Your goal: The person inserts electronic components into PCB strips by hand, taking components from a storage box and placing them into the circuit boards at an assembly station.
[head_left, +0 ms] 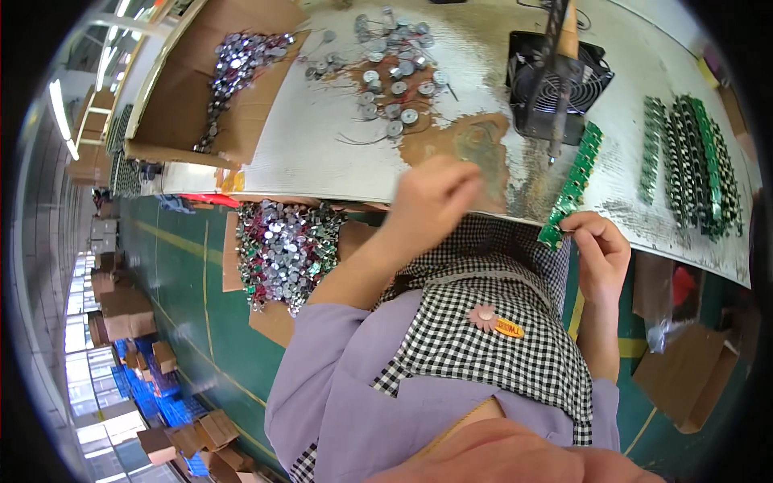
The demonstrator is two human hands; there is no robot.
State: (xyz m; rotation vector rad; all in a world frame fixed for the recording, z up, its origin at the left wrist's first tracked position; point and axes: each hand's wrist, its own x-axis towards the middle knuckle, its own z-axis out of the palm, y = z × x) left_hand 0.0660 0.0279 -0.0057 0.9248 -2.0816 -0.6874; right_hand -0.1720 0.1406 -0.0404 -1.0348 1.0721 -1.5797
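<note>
I see a worn silver tabletop above a green floor, right hand fingers pinching a green circuit board strip at the tabletop's near edge, left hand curled, fingers' grip unclear, loose round metal parts beyond, fan behind, cardboard box left.

A small oval badge — yellow with red marks — sits on the checked apron below the right hand, beside a pink flower. Left of the left hand, an open cardboard box holds metal discs. Brown cartons stand on the floor, far left.
</note>
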